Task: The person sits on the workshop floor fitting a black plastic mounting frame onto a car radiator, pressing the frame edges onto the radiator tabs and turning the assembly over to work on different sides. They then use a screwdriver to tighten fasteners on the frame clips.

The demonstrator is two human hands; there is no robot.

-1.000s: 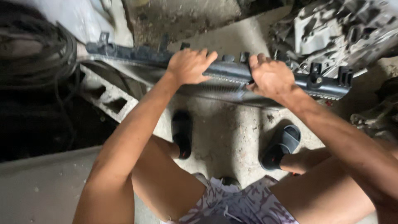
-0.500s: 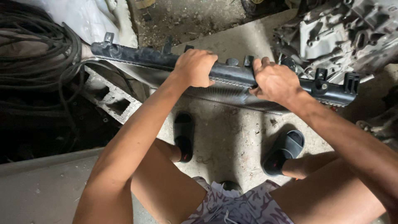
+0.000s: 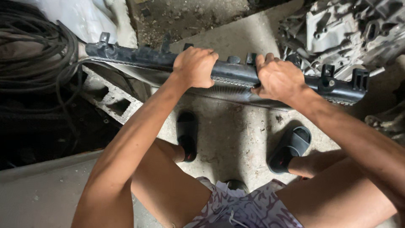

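Note:
A long black radiator [image 3: 135,57] with a plastic top tank stands on edge across the concrete floor in front of me, its finned core showing below the tank. My left hand [image 3: 195,66] is clenched over the top tank near its middle. My right hand [image 3: 278,79] grips the same tank a little further right, fingers wrapped over the top. Mounting brackets [image 3: 360,78] stick up at the radiator's right end. I am seated, with my knees apart and both feet in black slide sandals [image 3: 187,135] under the radiator.
A grey metal engine or gearbox casting [image 3: 337,29] sits at the upper right behind the radiator. Coiled black cables [image 3: 33,63] lie at the left beside a hollow concrete block [image 3: 112,103]. White sheeting [image 3: 84,19] lies at the upper left.
The radiator and both hands sit slightly lower and further right in view than before. My grip on the top tank is unchanged.

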